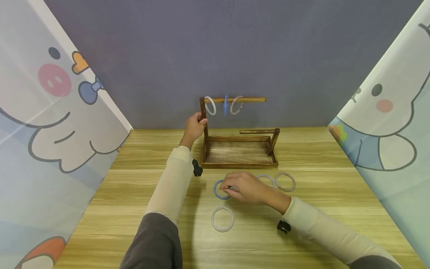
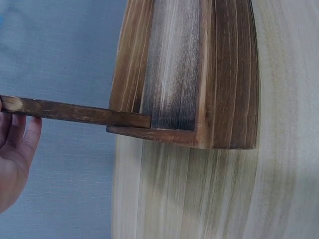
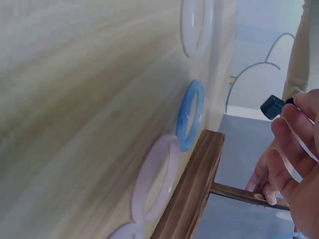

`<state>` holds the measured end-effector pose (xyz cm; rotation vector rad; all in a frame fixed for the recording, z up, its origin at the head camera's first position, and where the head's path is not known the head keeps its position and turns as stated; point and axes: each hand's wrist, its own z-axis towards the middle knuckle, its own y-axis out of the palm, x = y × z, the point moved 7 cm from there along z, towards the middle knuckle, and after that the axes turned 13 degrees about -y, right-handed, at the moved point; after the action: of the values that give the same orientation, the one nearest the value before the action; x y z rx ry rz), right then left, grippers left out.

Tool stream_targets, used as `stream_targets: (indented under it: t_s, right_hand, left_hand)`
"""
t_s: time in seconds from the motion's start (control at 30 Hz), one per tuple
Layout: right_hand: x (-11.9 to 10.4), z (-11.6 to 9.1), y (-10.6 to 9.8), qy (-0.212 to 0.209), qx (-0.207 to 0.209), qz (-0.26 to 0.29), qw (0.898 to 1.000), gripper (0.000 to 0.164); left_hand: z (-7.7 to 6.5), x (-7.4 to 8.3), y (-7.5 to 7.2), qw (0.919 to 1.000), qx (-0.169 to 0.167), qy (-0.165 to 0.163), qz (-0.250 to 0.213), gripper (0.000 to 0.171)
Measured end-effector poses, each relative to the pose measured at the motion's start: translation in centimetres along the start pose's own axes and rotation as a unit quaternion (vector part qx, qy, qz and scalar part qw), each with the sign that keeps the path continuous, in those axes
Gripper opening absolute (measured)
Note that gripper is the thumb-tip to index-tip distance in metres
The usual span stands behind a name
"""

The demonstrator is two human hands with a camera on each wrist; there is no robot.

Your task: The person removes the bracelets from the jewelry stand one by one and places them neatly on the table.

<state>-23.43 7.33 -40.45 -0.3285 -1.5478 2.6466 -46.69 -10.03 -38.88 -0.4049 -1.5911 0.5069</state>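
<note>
My left hand [image 1: 195,127] grips the tall left post [image 1: 203,116] of a dark wooden bangle stand [image 1: 240,165], fingers and thumb on either side of it. Over the table in front of the stand, my right hand [image 1: 246,186] hovers with loosely bent fingers and nothing held. Below its fingertips lies a blue bangle [image 1: 215,189], partly covered by the hand in the head view. A lavender bangle [image 1: 274,182] is half hidden behind that hand, beside a pinkish-brown bangle [image 1: 286,191]. Nearer the front lies a whitish bangle [image 1: 212,220].
On the stand's upper rail [image 1: 255,99] hang a white bangle [image 1: 214,108], a blue bangle [image 1: 226,106] and a pale pinkish bangle [image 1: 231,107]. A shorter, lower rail [image 1: 256,131] reaches leftward from the right post [image 1: 273,142]. Behind stands a grey wall [image 1: 168,74].
</note>
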Motion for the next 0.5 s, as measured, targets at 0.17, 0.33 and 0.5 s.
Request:
stream_targets:
  t_s: [0.17, 0.33, 0.5]
  right_hand:
    - [0.7, 0.1, -1.1, 0.03, 0.027, -0.003, 0.999, 0.011]
    - [1.3, 0.1, -1.9, 0.057, 0.061, -0.007, 0.996, 0.011]
    - [1.8, 0.1, -2.5, 0.069, 0.087, -0.024, 0.994, 0.012]
  left_hand:
    - [0.1, 0.0, 0.1, 1.0, -0.004, -0.004, -0.004, 0.039]
    - [0.1, 0.0, 0.1, 1.0, -0.002, 0.001, -0.005, 0.037]
    - [0.1, -0.1, 0.1, 1.0, -0.002, 0.0, -0.003, 0.037]
